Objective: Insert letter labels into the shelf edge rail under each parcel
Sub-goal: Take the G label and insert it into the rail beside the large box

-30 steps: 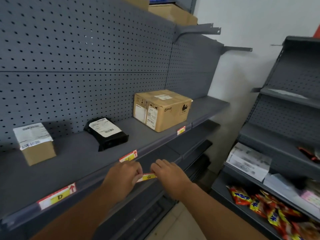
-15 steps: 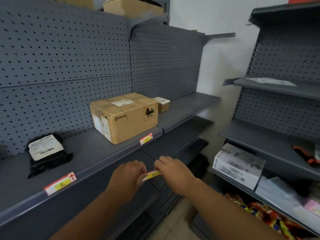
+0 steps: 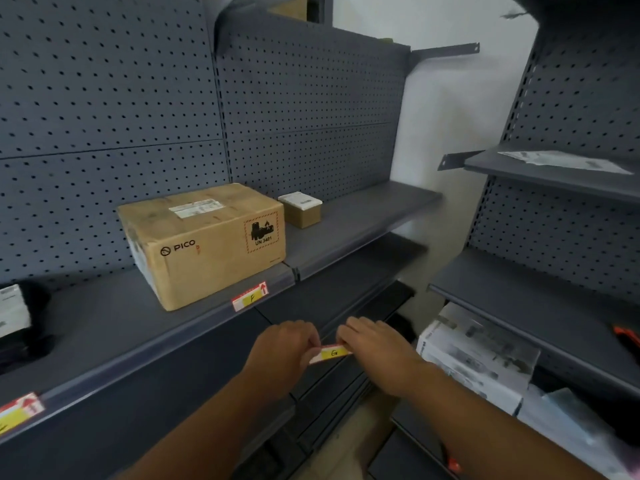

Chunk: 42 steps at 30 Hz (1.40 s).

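My left hand (image 3: 280, 355) and my right hand (image 3: 374, 348) each pinch one end of a small yellow label marked G (image 3: 330, 354), held in front of the lower shelves, below the rail. The shelf edge rail (image 3: 173, 339) carries an F label (image 3: 250, 297) under the large PICO cardboard box (image 3: 204, 244) and another yellow label (image 3: 19, 412) at the far left. A small brown parcel (image 3: 302, 213) with a white sticker sits behind and to the right of the big box; the rail section (image 3: 363, 247) under it is bare.
A black parcel (image 3: 17, 327) with a white sticker lies at the left edge. A second grey shelving unit (image 3: 554, 306) stands to the right, holding a white box (image 3: 474, 355) and papers. Pegboard back panels (image 3: 138, 98) rise behind the shelf.
The view has swung right along the shelf; the big box and F label now sit centre-left and the small brown parcel shows fully. Both hands still hold the G label.
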Tool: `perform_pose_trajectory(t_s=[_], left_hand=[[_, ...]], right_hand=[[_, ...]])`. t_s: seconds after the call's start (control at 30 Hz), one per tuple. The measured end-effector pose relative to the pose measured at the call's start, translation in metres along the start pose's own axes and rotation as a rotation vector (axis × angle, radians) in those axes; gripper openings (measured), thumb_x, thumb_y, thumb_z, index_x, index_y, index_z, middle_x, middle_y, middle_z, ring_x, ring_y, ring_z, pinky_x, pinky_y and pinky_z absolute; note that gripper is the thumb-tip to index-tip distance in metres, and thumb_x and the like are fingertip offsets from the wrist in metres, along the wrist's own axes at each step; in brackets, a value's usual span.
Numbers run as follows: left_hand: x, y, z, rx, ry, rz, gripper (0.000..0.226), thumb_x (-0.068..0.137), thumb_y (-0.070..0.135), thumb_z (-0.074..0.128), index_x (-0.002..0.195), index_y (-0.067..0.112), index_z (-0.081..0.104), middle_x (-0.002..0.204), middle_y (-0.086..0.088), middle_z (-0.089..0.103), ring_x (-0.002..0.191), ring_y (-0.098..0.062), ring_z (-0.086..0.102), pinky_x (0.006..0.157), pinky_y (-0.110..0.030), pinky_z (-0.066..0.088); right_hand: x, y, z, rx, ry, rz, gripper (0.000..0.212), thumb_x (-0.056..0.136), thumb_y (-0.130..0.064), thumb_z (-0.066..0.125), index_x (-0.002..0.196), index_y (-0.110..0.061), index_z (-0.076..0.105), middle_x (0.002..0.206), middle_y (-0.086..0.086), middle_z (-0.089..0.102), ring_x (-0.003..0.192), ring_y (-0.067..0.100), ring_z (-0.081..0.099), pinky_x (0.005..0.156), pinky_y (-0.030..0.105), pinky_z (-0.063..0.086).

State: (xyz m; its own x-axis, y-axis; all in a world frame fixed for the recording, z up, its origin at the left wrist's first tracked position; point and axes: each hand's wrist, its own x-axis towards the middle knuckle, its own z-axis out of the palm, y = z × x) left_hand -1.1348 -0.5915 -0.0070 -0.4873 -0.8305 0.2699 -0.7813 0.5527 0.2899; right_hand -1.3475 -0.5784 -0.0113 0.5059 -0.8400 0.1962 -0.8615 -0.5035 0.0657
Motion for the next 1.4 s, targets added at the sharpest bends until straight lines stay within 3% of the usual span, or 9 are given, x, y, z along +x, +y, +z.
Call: perform_pose_trajectory(t_s=[0.17, 0.3, 0.5, 0.73, 0.97, 1.1, 1.2, 1.4], left_hand=[[0.066, -0.020, 0.023, -0.035, 0.041, 0.002, 0.007, 0.095, 0.038, 0.057, 0.095, 0.032, 0.060, 0.086, 0.018, 0.050, 0.079, -0.004, 0.045, 0.068, -0.026, 0.027], [0.118, -0.040, 0.036, -0.041, 0.082, -0.009, 0.010, 0.095, 0.038, 0.057, 0.098, 0.030, 0.061, 0.092, 0.015, 0.056, 0.084, -0.004, 0.046, 0.073, -0.026, 0.034], [0.183, -0.061, 0.045, -0.035, 0.076, -0.052, 0.010, 0.094, 0.043, 0.055, 0.096, 0.034, 0.058, 0.094, 0.017, 0.057, 0.088, -0.002, 0.050, 0.084, -0.030, 0.047], [0.244, -0.078, 0.057, 0.061, 0.065, -0.146, 0.014, 0.095, 0.042, 0.058, 0.104, 0.032, 0.062, 0.104, 0.010, 0.061, 0.098, -0.008, 0.054, 0.086, -0.030, 0.045], [0.288, -0.072, 0.066, 0.109, 0.149, -0.213, 0.018, 0.096, 0.042, 0.055, 0.107, 0.033, 0.065, 0.103, 0.010, 0.063, 0.097, -0.009, 0.054, 0.085, -0.030, 0.045], [0.297, -0.077, 0.067, 0.140, 0.160, -0.274, 0.012, 0.094, 0.038, 0.059, 0.098, 0.032, 0.068, 0.095, 0.011, 0.064, 0.091, -0.009, 0.054, 0.079, -0.030, 0.045], [0.294, -0.090, 0.068, 0.183, 0.181, -0.314, 0.010, 0.094, 0.039, 0.060, 0.094, 0.032, 0.067, 0.092, 0.014, 0.063, 0.089, -0.007, 0.055, 0.080, -0.031, 0.047], [0.298, -0.094, 0.066, 0.240, 0.221, -0.334, 0.012, 0.096, 0.045, 0.055, 0.099, 0.036, 0.062, 0.095, 0.018, 0.059, 0.090, 0.001, 0.049, 0.085, -0.025, 0.042]], right_hand=[[0.044, 0.062, 0.012, -0.033, -0.043, -0.026, 0.035, 0.082, -0.004, 0.062, 0.108, -0.024, 0.049, 0.111, 0.000, 0.052, 0.101, 0.022, 0.050, 0.080, 0.037, 0.038], [0.087, 0.108, 0.018, -0.038, -0.069, -0.080, 0.035, 0.084, -0.017, 0.068, 0.108, -0.031, 0.047, 0.110, -0.006, 0.052, 0.100, 0.017, 0.050, 0.084, 0.037, 0.044], [0.142, 0.163, 0.024, 0.029, -0.029, -0.143, 0.023, 0.091, -0.020, 0.061, 0.108, -0.029, 0.049, 0.109, -0.006, 0.052, 0.099, 0.015, 0.050, 0.081, 0.032, 0.037], [0.201, 0.226, 0.056, 0.055, -0.046, -0.263, 0.038, 0.083, -0.006, 0.068, 0.105, -0.028, 0.048, 0.106, -0.004, 0.053, 0.094, 0.018, 0.052, 0.075, 0.030, 0.032], [0.256, 0.287, 0.076, 0.126, 0.059, -0.385, 0.032, 0.086, -0.005, 0.065, 0.103, -0.030, 0.053, 0.104, -0.008, 0.052, 0.092, 0.014, 0.052, 0.073, 0.027, 0.036], [0.266, 0.299, 0.088, 0.297, 0.195, -0.321, 0.015, 0.095, -0.023, 0.064, 0.106, -0.027, 0.054, 0.104, -0.009, 0.054, 0.092, 0.011, 0.054, 0.077, 0.027, 0.044], [0.259, 0.310, 0.106, 0.347, 0.301, -0.218, 0.029, 0.083, -0.030, 0.078, 0.099, -0.024, 0.054, 0.094, -0.008, 0.054, 0.083, 0.010, 0.052, 0.070, 0.027, 0.046], [0.267, 0.313, 0.138, 0.136, 0.361, -0.406, 0.045, 0.065, -0.031, 0.093, 0.090, -0.021, 0.058, 0.084, -0.004, 0.059, 0.074, 0.014, 0.056, 0.066, 0.027, 0.048]])
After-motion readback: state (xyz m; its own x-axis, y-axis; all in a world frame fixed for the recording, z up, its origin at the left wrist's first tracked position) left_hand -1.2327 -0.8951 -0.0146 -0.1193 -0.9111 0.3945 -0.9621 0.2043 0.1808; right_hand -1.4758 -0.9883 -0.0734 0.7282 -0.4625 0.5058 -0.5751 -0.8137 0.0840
